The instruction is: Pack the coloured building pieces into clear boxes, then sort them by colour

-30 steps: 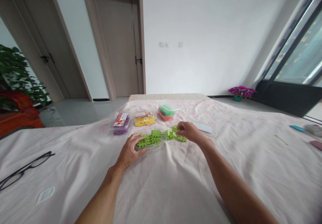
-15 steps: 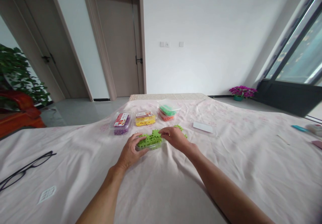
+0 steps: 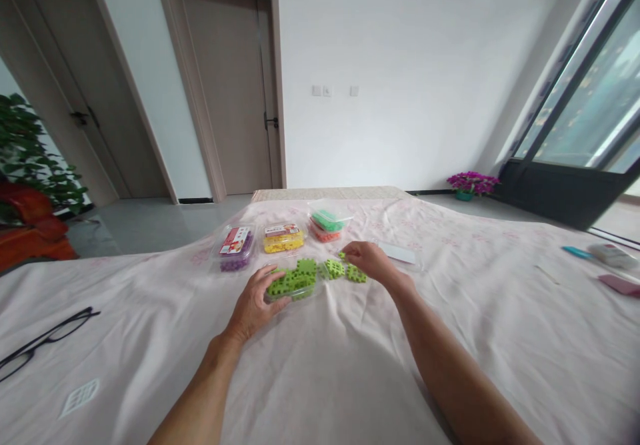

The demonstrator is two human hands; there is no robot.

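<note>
A clear plastic box [image 3: 300, 294] filled with light green notched building blocks [image 3: 290, 279] sits on the cloth in front of me. My left hand [image 3: 256, 301] wraps round its left end, thumb at the near side and fingers over the far rim. To the right of the box my right hand [image 3: 367, 259] is closed in a pinch, with a small green block [image 3: 342, 255] at its fingertips. Just below that hand, more green blocks [image 3: 356, 273] lie on the cloth, and another green cluster [image 3: 333, 269] is by the box's right end.
Behind stand boxes of purple pieces [image 3: 236, 248], yellow pieces [image 3: 283, 238] and green-and-orange pieces [image 3: 327, 223]. A clear lid with a white label [image 3: 399, 253] lies to the right. Black glasses [image 3: 45, 339] are at left; a blue item [image 3: 577, 252] and a reddish flat item [image 3: 620, 285] at right.
My right hand has moved right, from the box's right end to the loose green blocks, uncovering the cluster there. My left hand stays on the box. The view has shifted slightly.
</note>
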